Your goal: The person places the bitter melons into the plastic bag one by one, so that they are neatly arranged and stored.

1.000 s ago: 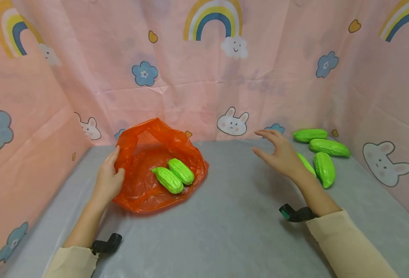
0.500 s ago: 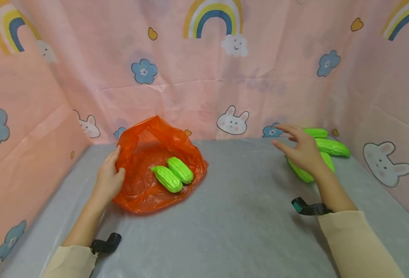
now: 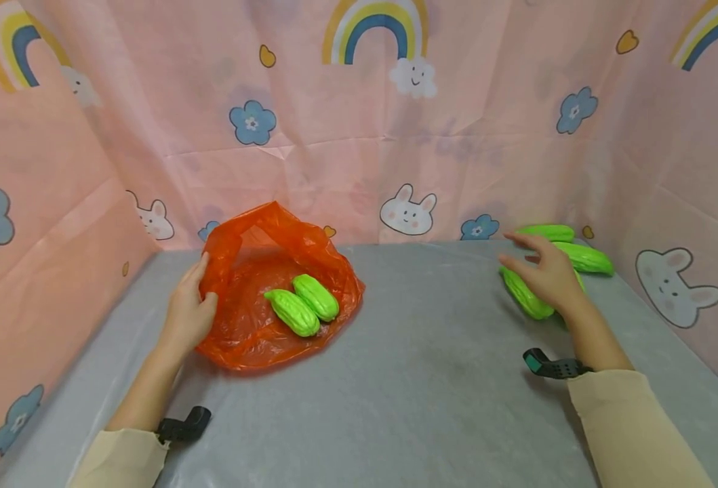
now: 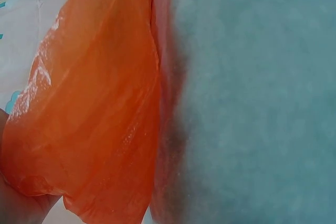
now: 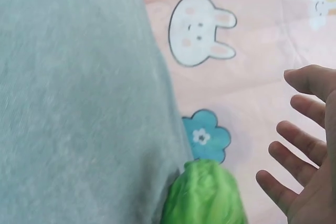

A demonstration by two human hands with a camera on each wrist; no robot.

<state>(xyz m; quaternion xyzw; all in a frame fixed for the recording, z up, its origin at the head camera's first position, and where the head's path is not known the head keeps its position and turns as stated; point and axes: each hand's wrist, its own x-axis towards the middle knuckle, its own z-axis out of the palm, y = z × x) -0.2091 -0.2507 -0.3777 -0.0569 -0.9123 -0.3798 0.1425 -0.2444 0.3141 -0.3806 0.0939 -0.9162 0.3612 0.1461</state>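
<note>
An orange-red plastic bag (image 3: 236,339) lies with its mouth facing the camera, and two green ridged vegetables (image 3: 294,312) rest side by side in it. At the bag's left rim, my left hand (image 3: 188,312) grips the plastic; the left wrist view shows the bag (image 4: 105,98) against that hand (image 4: 23,203). My right hand (image 3: 548,274) hovers with fingers spread over the vegetable group at the right, just above one green vegetable (image 3: 526,295). In the right wrist view the hand (image 5: 315,156) holds nothing, and a vegetable (image 5: 205,195) lies below it.
More green vegetables (image 3: 586,259) lie at the back right of the grey table (image 3: 395,379), partly hidden by my right hand. Pink patterned cloth (image 3: 334,169) walls the back and both sides.
My right hand has moved to the right, over the vegetable group, with its fingers still apart. My left hand and the bag have hardly moved.
</note>
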